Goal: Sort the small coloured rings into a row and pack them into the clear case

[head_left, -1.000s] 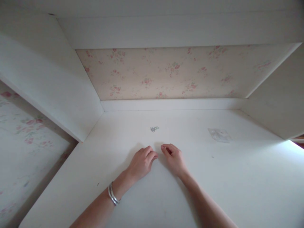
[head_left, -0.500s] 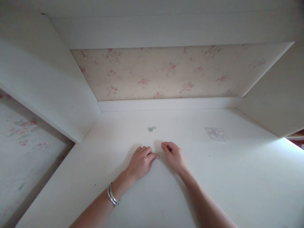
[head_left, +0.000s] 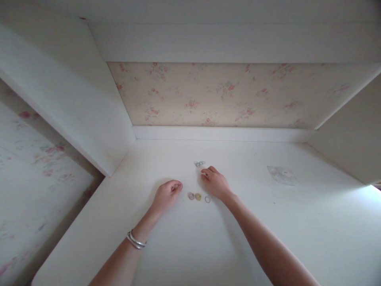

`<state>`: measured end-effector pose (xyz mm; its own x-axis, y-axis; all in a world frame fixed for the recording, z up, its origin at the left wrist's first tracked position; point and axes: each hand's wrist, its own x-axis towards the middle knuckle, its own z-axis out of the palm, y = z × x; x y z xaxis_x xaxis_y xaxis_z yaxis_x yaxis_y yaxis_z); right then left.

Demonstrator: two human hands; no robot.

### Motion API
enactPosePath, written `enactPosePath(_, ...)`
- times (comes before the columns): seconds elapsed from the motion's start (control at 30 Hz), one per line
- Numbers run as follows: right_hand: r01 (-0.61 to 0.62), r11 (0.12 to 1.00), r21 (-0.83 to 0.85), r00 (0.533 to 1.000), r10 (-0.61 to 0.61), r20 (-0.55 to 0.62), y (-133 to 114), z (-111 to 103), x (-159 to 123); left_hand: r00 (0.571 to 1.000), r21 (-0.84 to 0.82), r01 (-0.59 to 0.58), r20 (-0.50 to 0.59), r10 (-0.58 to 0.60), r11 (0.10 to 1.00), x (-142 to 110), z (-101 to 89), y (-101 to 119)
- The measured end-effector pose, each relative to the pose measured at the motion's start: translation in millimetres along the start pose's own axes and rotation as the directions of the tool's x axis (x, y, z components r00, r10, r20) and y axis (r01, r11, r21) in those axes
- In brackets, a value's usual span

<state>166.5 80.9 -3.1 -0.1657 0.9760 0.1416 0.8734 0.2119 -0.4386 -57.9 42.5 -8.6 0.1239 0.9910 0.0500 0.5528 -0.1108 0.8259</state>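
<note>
Three small rings or elastic bands, pinkish (head_left: 191, 196), yellowish (head_left: 198, 196) and a thin dark one (head_left: 207, 199), lie in a row on the white table (head_left: 208, 246). My left hand (head_left: 165, 195) rests to their left with fingers curled in a loose pinch. My right hand (head_left: 214, 182) lies just beyond the row, fingers bent, its fingertips close to a small cluster of pale green and grey bands (head_left: 199, 163). Whether either hand holds a band I cannot make out. A silver bracelet (head_left: 135, 240) circles my left wrist.
A small clear plastic bag (head_left: 282, 175) lies flat at the right of the table. White side panels and a flowered back wall (head_left: 220, 95) enclose the table on three sides. More flowered surface shows beyond the left panel.
My hands have parted: the left drew back leftward, the right moved forward toward the cluster. Three bands now lie uncovered where the hands met.
</note>
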Motion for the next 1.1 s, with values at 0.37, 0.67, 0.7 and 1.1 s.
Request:
enactPosePath(0.37,0.127,0.984,-0.123,0.986,-0.112,0.126,1.9,-1.6,47.4,0.999,0.17,-0.019,0.048,0.011,0.985,0.9,-1.9,2.9)
enactPosePath(0.67,0.174,0.981,-0.088,0.981,-0.166,0.096,3.9,-8.1,36.1,0.997,0.24,-0.065,0.064,0.051,0.969,-1.8,-3.2,7.7)
enactPosePath(0.7,0.174,0.983,-0.055,0.982,-0.169,0.082,5.3,-10.8,30.9,0.997,0.248,-0.06,0.065,0.045,0.967,-2.0,-3.4,8.2)
enactPosePath(1.1,0.166,0.968,0.188,0.978,-0.185,0.094,1.8,-31.3,-59.9,0.996,0.317,-0.057,0.082,0.032,0.947,-3.2,-3.9,12.8)
